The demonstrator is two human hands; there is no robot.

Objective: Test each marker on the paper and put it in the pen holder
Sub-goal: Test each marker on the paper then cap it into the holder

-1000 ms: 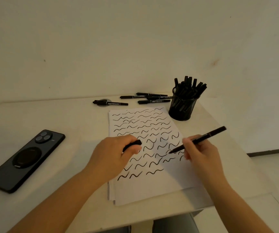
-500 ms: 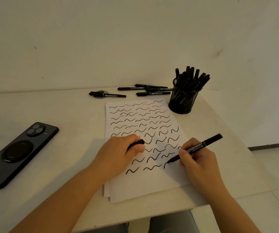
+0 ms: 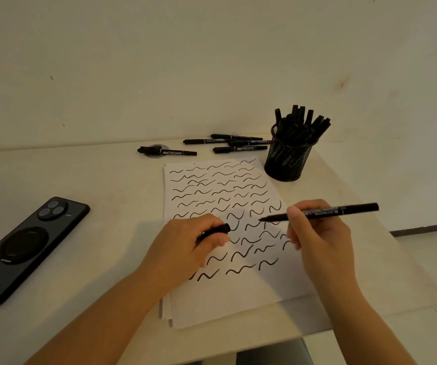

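Head view shows you well along: your right hand (image 3: 317,233) grips an uncapped marker (image 3: 322,213) above the squiggle-covered paper (image 3: 212,185), your left hand (image 3: 185,246) pinches its cap (image 3: 216,229). The pen holder (image 3: 288,159) is crowded; five loose markers (image 3: 238,148) remain untested, by my count.

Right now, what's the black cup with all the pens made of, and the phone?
The pen holder looks like black metal mesh: a fine grid shows in its wall. The phone has a smooth, slightly glossy black back, probably glass or plastic; I can't tell which.
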